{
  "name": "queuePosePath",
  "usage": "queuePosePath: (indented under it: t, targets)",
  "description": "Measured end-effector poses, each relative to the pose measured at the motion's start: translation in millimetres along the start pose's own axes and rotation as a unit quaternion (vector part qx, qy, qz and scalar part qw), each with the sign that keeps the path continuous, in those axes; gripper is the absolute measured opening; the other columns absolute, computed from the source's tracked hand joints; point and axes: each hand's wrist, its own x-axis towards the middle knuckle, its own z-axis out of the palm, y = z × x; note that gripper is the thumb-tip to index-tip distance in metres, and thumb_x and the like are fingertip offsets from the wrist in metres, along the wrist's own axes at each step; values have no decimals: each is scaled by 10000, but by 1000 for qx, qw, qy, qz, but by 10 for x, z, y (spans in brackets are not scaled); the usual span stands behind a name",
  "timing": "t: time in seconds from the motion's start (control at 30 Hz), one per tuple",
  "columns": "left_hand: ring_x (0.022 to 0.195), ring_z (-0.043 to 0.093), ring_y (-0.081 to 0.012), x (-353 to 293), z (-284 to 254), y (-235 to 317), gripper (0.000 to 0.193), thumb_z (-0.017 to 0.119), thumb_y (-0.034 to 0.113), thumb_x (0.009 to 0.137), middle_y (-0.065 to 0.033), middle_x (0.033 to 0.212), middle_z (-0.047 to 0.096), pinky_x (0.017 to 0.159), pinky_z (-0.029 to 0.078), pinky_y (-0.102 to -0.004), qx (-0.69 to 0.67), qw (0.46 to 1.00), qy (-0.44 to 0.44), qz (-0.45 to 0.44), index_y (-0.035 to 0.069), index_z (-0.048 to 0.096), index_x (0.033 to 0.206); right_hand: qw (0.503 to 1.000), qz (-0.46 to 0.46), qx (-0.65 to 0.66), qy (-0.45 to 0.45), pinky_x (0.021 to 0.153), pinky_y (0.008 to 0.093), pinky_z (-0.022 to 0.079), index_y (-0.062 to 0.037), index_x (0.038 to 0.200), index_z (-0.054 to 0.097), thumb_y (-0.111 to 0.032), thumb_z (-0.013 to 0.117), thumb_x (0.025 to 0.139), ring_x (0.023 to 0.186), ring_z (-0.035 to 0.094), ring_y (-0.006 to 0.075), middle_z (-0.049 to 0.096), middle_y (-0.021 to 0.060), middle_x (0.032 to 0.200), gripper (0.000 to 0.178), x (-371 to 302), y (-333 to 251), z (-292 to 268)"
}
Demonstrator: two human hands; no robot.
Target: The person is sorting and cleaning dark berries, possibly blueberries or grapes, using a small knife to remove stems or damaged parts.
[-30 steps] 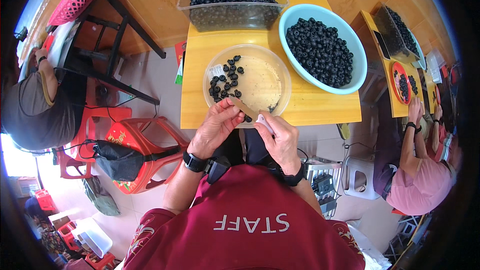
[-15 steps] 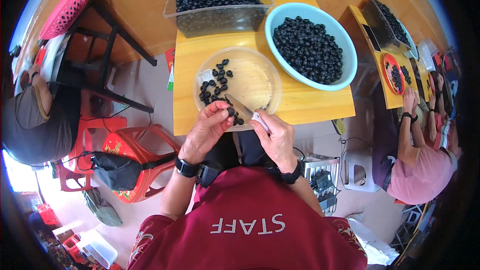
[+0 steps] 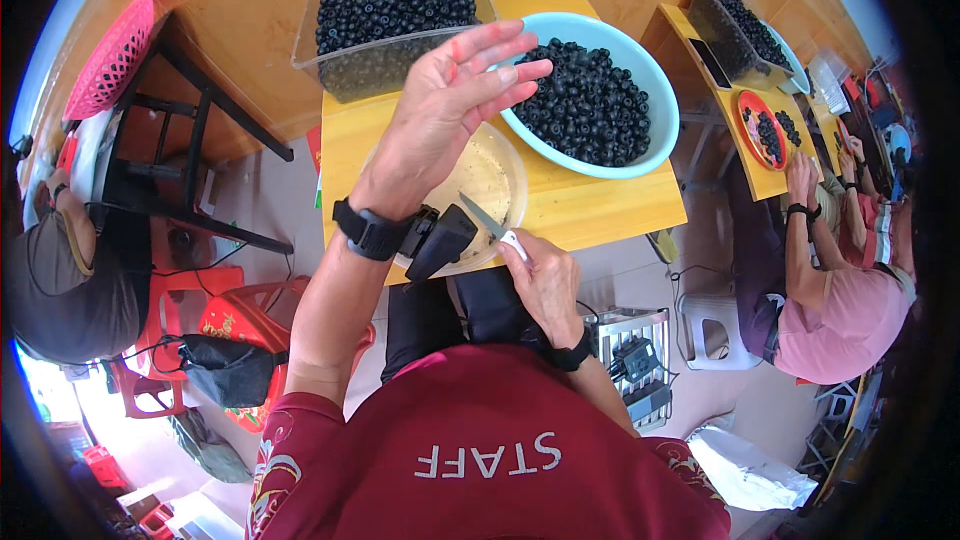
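The left hand is raised with fingers spread flat, holding nothing, its fingertips reaching over the rim of the blue bowl of dark berries. Beneath its wrist sits the clear shallow dish. The right hand has its fingers closed around a small knife, blade pointing from the fingertips over that dish.

The raised left hand is covering most of the clear bowl; its contents are staying hidden.
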Motion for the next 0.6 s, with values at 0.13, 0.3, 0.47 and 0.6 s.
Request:
queuePosePath:
  t: [0.13,0.3,0.47,0.6]
  targets:
    - [1032,653,-192,-344,-233,42,367,597,71,920,-142,1235,622,934,510,-287,106,992,20,-58,-29,533,1267,1000,3,7,10,610,446,501,-52,943,689,-268,674,863,725,650,381,664,181,798,231,4,20,5]
    - [899,661,-144,-927,-877,-381,210,630,71,889,-87,1030,693,837,511,-257,280,948,48,-141,-23,654,1076,1000,7,22,9,621,443,502,-64,944,684,-241,687,854,736,649,380,662,177,807,198,50,24,32]
    - [815,673,-180,-1232,-969,-808,180,688,61,802,-114,909,702,776,518,-292,506,840,15,-196,-3,693,971,1000,2,8,10,627,437,505,-66,945,684,-245,687,855,744,650,376,664,174,808,201,47,34,70]
    - [821,638,-333,-1255,-892,-1011,169,657,14,724,-149,836,636,732,510,-400,643,763,-20,-69,20,672,893,1000,-2,7,15,625,436,507,-73,953,685,-253,687,856,749,653,376,667,172,814,205,35,22,89]
